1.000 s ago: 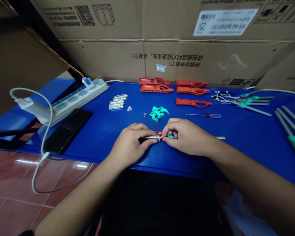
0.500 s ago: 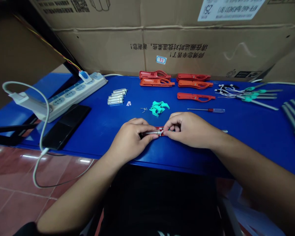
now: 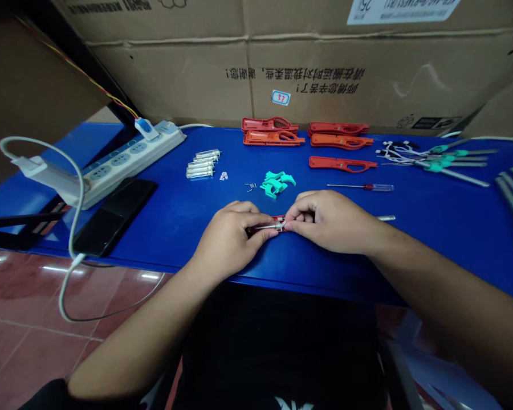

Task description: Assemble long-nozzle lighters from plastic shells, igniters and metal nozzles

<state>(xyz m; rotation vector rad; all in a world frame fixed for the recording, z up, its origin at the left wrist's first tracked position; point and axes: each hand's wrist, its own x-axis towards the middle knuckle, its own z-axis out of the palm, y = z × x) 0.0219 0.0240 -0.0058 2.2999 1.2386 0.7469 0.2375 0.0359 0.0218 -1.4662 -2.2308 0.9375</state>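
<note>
Casing point(image 3: 277, 218) near the front edge of a blue table point(image 3: 166, 228)

Clamped between thumb and fingers of the left hand point(image 3: 233, 230): a clear tube point(image 3: 265, 226), held at the red casing, itself mostly hidden. Drawn in at the tube's end: thumb and fingertips of the right hand point(image 3: 325, 219), close to the left but apart; cannot tell whether clamped on anything. Lying just beyond: green parts point(image 3: 275, 185). Farther back: orange and red casing halves point(image 3: 329, 163). Off left: a row of tubes point(image 3: 200, 164). Off right: a screwdriver point(image 3: 380, 188).
</note>
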